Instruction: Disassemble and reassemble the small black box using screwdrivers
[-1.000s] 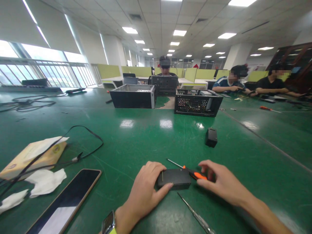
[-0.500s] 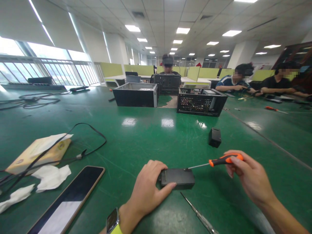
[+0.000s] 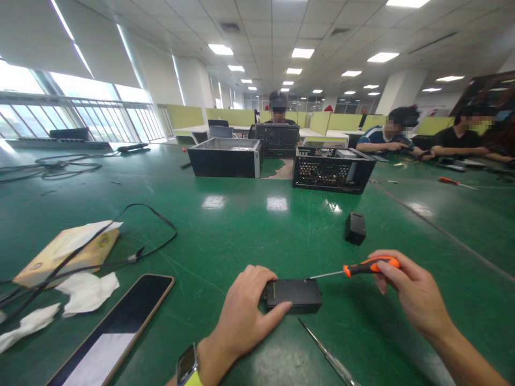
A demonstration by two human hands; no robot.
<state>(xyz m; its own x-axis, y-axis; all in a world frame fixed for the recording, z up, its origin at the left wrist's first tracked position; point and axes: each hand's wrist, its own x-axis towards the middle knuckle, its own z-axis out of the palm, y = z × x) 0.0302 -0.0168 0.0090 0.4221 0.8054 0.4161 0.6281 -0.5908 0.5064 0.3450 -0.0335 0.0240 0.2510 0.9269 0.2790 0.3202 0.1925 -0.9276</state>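
Note:
A small black box [image 3: 294, 296] lies flat on the green table in front of me. My left hand [image 3: 251, 311] grips its left end, with the thumb along the near side and the fingers behind. In my right hand [image 3: 410, 287] is an orange and black screwdriver [image 3: 372, 265], held near the end of its handle. Its shaft points left, and the tip meets the far edge of the box's top near the right corner. A thin metal screwdriver [image 3: 328, 354] rests on the table just nearer than the box. Another black box [image 3: 355, 228] stands farther off to the right.
On the left are a phone [image 3: 116, 327], crumpled tissues [image 3: 88, 292], a tissue pack [image 3: 68, 252] and a black cable [image 3: 161, 214]. Open black computer cases [image 3: 225, 161] [image 3: 333, 171] stand across the table. Other people sit at the far side, and another orange screwdriver [image 3: 454, 182] lies at right.
The screwdriver in my right hand has shifted very slightly left, its tip staying at the box's far edge. My left hand keeps its hold on the box.

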